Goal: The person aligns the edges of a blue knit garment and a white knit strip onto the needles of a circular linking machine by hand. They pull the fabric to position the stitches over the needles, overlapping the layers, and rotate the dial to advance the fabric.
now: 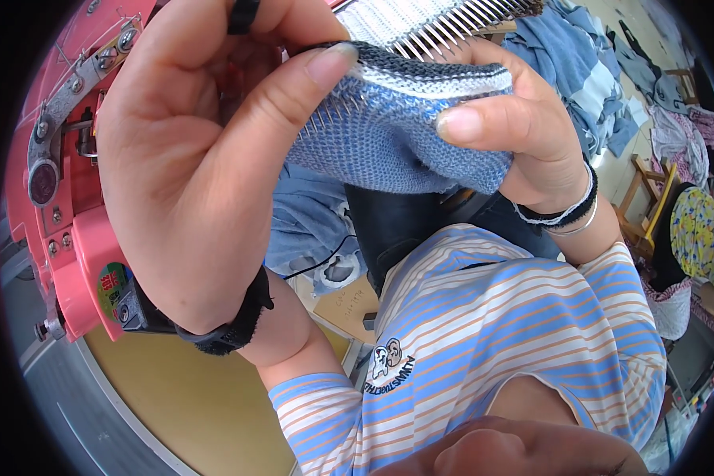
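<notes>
A blue knitted fabric piece (404,151) with a white and dark edge band hangs at the upper middle, against a row of thin metal needles (444,32). My left hand (206,127) pinches the dark edge between thumb and bent fingers. On the other end, my right hand (516,119) grips the same fabric, its thumb pressed on the front and its fingers behind. White ribbed knitting (381,20) lies beyond the needles. Some needle tips show through or beside the blue knit near my left thumb.
A pink machine (87,238) with metal guides stands at the left. Blue-grey knitted pieces (309,214) lie below the fabric, and more garments (563,55) are heaped at the upper right. A wooden stool frame (646,198) and a yellow patterned cloth (698,230) are at the right.
</notes>
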Demonstrator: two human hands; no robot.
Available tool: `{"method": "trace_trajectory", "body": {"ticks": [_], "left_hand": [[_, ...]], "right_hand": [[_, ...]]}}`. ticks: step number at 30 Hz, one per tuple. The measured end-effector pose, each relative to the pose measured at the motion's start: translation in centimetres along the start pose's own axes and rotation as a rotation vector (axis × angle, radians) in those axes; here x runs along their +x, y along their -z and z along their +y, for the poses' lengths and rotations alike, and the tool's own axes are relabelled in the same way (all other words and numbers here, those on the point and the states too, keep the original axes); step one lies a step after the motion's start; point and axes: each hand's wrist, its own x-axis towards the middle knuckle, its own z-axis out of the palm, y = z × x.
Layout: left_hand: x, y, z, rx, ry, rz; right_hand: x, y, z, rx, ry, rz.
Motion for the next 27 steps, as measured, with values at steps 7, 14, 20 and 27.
{"method": "trace_trajectory", "body": {"ticks": [7,14,20,27], "left_hand": [[-0.6,-0.7,2.2,-0.012,0.033,0.052],[-1.5,-0.1,1.2,0.259,-0.238,0.052],[-3.1,-4.0,-0.4,0.416,-0.282,0.399],[-2.9,-3.4,-2.1,0.647,-0.486,0.453]], "right_hand": [[-0.3,-0.5,-1.0,-0.530,0.118,0.061],[-1.1,0.9,-0.1,-0.327,0.176,0.282],[-1.0,0.8,-0.3,-0.107,0.175,0.201],[-1.2,1.7,-1.2,-0.089,0.142,0.120]]}}
